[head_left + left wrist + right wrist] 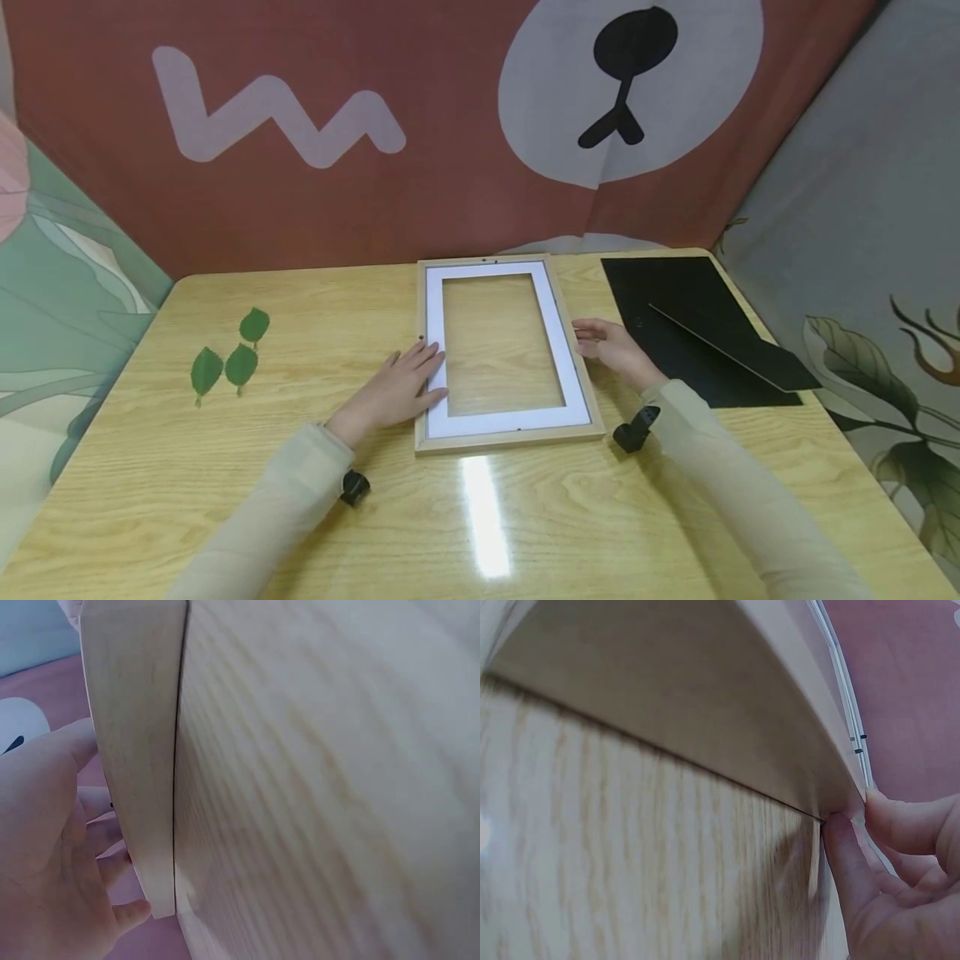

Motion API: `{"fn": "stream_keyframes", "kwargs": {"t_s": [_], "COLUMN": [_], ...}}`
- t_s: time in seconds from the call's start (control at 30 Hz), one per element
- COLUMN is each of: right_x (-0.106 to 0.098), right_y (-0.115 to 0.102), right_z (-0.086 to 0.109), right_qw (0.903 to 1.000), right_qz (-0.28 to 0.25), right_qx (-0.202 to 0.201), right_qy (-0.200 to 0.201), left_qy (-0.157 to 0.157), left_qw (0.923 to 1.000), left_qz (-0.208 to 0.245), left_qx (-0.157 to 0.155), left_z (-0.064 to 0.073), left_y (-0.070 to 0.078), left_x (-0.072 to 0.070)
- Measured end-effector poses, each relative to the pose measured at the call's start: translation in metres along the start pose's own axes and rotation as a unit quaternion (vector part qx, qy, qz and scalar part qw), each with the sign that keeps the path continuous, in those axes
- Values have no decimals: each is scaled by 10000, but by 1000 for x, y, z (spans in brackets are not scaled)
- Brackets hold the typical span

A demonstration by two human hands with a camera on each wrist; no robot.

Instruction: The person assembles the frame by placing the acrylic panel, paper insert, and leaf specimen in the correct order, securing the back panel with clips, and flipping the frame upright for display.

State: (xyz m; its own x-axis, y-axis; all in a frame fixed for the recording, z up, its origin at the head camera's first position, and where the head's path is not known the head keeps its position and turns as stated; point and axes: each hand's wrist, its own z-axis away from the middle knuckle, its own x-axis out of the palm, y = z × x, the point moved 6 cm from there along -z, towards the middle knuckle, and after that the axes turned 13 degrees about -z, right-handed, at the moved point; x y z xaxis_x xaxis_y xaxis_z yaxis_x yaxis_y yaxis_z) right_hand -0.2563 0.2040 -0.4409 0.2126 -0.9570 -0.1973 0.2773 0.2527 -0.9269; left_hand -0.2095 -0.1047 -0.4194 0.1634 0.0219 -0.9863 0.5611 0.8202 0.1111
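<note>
A light wooden picture frame [597, 423] lies flat on the table with a white mat [495, 425] inside it; the wood tabletop shows through the mat's opening. My left hand [397, 385] rests across the frame's left edge, fingers stretched out and tips over the mat. In the left wrist view, that hand [45, 847] lies along the frame's side [139, 750]. At the right edge, my right hand [613, 348] holds the frame by its side. The right wrist view has its fingertips [889, 821] gripping the frame's edge, one on top and one low on the side.
Black backing boards [667, 283] lie at the table's right, one flap [742, 350] tilted up. Several green leaves [242, 365] sit at the left. A printed cloth [450, 200] hangs behind the table [150, 467]. Light glares off the tabletop in front of the frame.
</note>
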Motion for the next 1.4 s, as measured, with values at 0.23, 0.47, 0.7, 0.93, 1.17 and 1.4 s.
{"fn": "stream_keyframes", "kwargs": {"t_s": [0.23, 0.47, 0.7, 0.93, 1.17, 1.4], "right_x": [0, 1, 1, 1, 0, 0], "right_y": [2, 1, 3, 3, 2, 3], "right_z": [-2, -1, -1, -1, 0, 0], "right_qw": [9999, 9999, 9999, 9999, 9999, 10000], "right_qz": [11, -15, -6, -39, -52, -57], "right_qx": [94, 86, 135, 155, 121, 51], "right_qy": [47, 60, 72, 57, 35, -22], "left_qy": [11, -54, -46, 9, 316, 832], "left_qw": [10000, 10000, 10000, 10000, 9993, 9962], "left_qz": [27, -7, -26, 5, -159, -161], "left_qx": [6, -13, -8, 7, 78, -193], "left_z": [0, 0, 1, 2, 4, 16], "left_y": [0, -1, -2, 0, -1, -21], "left_x": [0, 1, 2, 0, -4, -16]}}
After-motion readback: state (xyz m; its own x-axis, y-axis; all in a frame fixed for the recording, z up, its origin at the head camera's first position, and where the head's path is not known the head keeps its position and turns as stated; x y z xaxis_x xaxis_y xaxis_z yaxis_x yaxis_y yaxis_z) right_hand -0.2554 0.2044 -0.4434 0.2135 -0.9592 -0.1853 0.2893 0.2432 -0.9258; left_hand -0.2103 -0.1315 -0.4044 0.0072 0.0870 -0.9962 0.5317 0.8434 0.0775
